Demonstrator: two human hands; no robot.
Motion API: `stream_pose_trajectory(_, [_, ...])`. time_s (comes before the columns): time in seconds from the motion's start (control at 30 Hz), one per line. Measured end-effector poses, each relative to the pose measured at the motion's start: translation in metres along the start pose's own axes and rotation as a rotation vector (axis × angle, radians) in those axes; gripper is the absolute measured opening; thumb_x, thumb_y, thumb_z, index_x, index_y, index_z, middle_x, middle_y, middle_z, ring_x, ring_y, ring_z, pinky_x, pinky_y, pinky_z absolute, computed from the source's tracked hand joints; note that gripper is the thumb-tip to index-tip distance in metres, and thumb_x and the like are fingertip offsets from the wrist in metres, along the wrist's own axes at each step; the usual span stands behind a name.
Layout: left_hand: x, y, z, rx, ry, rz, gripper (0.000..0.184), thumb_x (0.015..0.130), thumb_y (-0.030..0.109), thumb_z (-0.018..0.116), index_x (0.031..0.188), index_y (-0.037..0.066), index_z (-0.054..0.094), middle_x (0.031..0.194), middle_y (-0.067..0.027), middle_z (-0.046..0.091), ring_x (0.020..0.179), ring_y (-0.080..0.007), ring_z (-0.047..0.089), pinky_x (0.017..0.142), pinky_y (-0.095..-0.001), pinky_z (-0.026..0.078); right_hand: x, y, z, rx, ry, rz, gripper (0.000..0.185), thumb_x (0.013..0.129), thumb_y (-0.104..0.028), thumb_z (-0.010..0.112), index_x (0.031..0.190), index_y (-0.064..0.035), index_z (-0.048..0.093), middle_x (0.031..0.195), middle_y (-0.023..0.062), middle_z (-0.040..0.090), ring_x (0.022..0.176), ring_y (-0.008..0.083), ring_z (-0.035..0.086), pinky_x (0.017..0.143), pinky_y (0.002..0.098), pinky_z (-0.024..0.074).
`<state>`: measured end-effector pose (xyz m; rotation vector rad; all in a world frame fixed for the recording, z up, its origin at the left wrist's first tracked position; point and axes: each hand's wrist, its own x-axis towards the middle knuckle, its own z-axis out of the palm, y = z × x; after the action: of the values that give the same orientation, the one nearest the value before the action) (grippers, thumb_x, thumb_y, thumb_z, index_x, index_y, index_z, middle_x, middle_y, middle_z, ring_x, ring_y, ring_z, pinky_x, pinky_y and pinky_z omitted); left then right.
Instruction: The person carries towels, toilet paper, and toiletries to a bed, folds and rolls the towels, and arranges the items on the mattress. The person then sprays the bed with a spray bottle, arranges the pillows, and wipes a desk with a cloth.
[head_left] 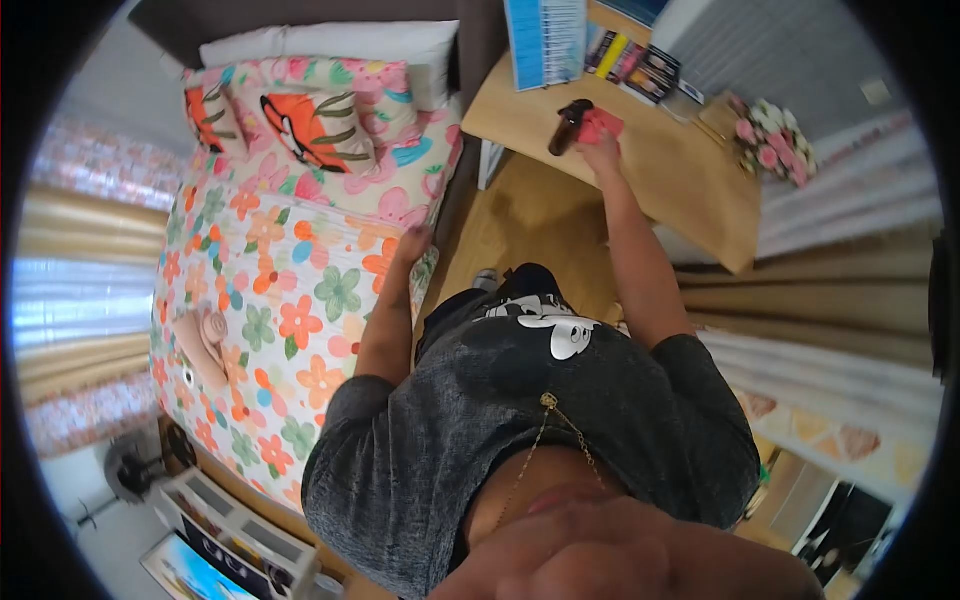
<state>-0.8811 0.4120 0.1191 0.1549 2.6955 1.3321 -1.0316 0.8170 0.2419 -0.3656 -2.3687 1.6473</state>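
Red cloth (pixel 607 122) at my right hand (pixel 599 152), beside the dark bottle

The red cloth lies on the wooden table (pixel 690 175), bunched at my right fingertips and showing past them. Just to its left is the dark brown bottle (pixel 567 132) with a black top; I can't tell whether cloth and bottle touch. Farther back, a blue-and-white board (pixel 547 45) stands near the edge, with a row of books (pixel 640 66) next to it. A bunch of pink and white flowers (pixel 775 142) sits off to the right. Nothing lies between my right forearm and the cloth.

My right hand is closed on the cloth, though the fabric partly hides my fingers. My left hand (pixel 414 243) hangs near the side of the flowered bed (pixel 300 270); how far its fingers are open, I can't tell.
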Motion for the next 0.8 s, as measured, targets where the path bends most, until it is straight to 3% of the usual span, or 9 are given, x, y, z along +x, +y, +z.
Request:
stream_pose_trajectory(0.03, [0.034, 0.005, 0.001, -0.338, -0.218, -0.144, 0.025, 0.091, 0.025, 0.045, 0.092, 0.004, 0.057, 0.075, -0.0043, 0.058, 0.068, -0.0108, 0.054, 0.060, -0.0254, 0.043, 0.018, 0.013, 0.003, -0.093, -0.015, 0.022, 0.082, 0.052, -0.016, 0.077, 0.124, 0.0032, 0.043, 0.115, 0.0200, 0.053, 0.110, 0.0295, 0.050, 0.093, 0.0330, 0.0386])
stream_pose_trajectory(0.13, [0.067, 0.100, 0.003, -0.691, -0.192, -0.175, 0.023, 0.085, 0.018, 0.053, 0.102, 0.002, 0.054, 0.076, 0.0008, 0.056, 0.066, -0.0101, 0.052, 0.058, -0.0243, 0.042, 0.045, 0.041, 0.015, -0.158, -0.084, -0.108, 0.076, 0.053, -0.007, 0.076, 0.121, 0.0013, 0.043, 0.109, 0.0148, 0.055, 0.104, 0.0259, 0.052, 0.090, 0.0321, 0.0404])
stream_pose_trajectory(0.3, [0.088, 0.152, 0.045, -0.746, -0.261, -0.198, 0.040, 0.081, 0.021, 0.058, 0.114, 0.000, 0.050, 0.095, -0.0063, 0.059, 0.081, -0.0143, 0.057, 0.068, -0.0266, 0.045, 0.073, 0.017, 0.027, -0.021, -0.371, -0.248, 0.050, 0.065, -0.005, 0.073, 0.109, 0.0001, 0.049, 0.100, 0.0108, 0.060, 0.093, 0.0214, 0.057, 0.080, 0.0310, 0.0449])
stream_pose_trajectory(0.37, [0.092, 0.159, 0.064, -0.478, -0.117, -0.064, 0.050, 0.078, 0.025, 0.065, 0.117, 0.000, 0.046, 0.107, -0.0114, 0.055, 0.098, -0.0208, 0.054, 0.083, -0.0310, 0.044, 0.044, -0.055, 0.022, -0.701, -0.384, -0.012, 0.033, 0.075, -0.006, 0.065, 0.105, 0.0014, 0.053, 0.095, 0.0131, 0.062, 0.086, 0.0210, 0.060, 0.076, 0.0307, 0.0464])
stream_pose_trajectory(0.47, [0.095, 0.173, 0.066, -0.145, 0.300, 0.125, 0.062, 0.072, 0.026, 0.071, 0.120, -0.002, 0.042, 0.111, -0.0149, 0.054, 0.102, -0.0231, 0.051, 0.088, -0.0327, 0.042, 0.027, -0.058, 0.052, -0.277, -0.506, -0.390, 0.024, 0.080, -0.006, 0.060, 0.102, 0.0025, 0.056, 0.088, 0.0133, 0.063, 0.080, 0.0211, 0.062, 0.072, 0.0299, 0.0472])
stream_pose_trajectory(0.6, [0.079, 0.178, 0.036, -0.051, 0.671, 0.126, 0.069, 0.063, 0.028, 0.073, 0.119, -0.002, 0.046, 0.106, -0.0187, 0.057, 0.097, -0.0324, 0.055, 0.086, -0.0342, 0.043, -0.051, -0.138, 0.109, -0.327, -0.696, -0.316, 0.022, 0.077, -0.010, 0.064, 0.094, 0.0028, 0.059, 0.083, 0.0088, 0.064, 0.074, 0.0129, 0.060, 0.068, 0.0268, 0.0469])
stream_pose_trajectory(0.67, [0.057, 0.173, 0.003, -0.551, 0.410, -0.162, 0.062, 0.061, 0.023, 0.071, 0.112, -0.003, 0.047, 0.096, -0.0168, 0.060, 0.088, -0.0301, 0.058, 0.083, -0.0352, 0.045, -0.076, -0.146, 0.148, -0.064, -0.783, -0.369, 0.027, 0.073, -0.014, 0.070, 0.094, -0.0001, 0.061, 0.081, 0.0044, 0.064, 0.071, 0.0083, 0.058, 0.065, 0.0234, 0.0459])
stream_pose_trajectory(0.73, [0.030, 0.170, -0.044, -0.611, 0.354, -0.079, 0.048, 0.061, 0.015, 0.068, 0.102, -0.001, 0.049, 0.088, -0.0128, 0.060, 0.080, -0.0262, 0.059, 0.078, -0.0340, 0.047, -0.089, -0.180, 0.172, 0.023, -1.137, -0.324, 0.032, 0.073, -0.013, 0.069, 0.101, -0.0009, 0.058, 0.083, 0.0053, 0.063, 0.075, 0.0098, 0.058, 0.067, 0.0234, 0.0460])
stream_pose_trajectory(0.8, [0.003, 0.160, -0.081, -1.006, -0.071, -0.038, 0.045, 0.060, 0.006, 0.065, 0.102, 0.002, 0.049, 0.090, -0.0079, 0.058, 0.087, -0.0183, 0.055, 0.080, -0.0309, 0.042, -0.109, -0.206, 0.198, 0.333, -1.487, -0.148, 0.035, 0.074, -0.008, 0.066, 0.105, -0.0014, 0.054, 0.088, 0.0059, 0.060, 0.081, 0.0117, 0.058, 0.070, 0.0247, 0.0467])
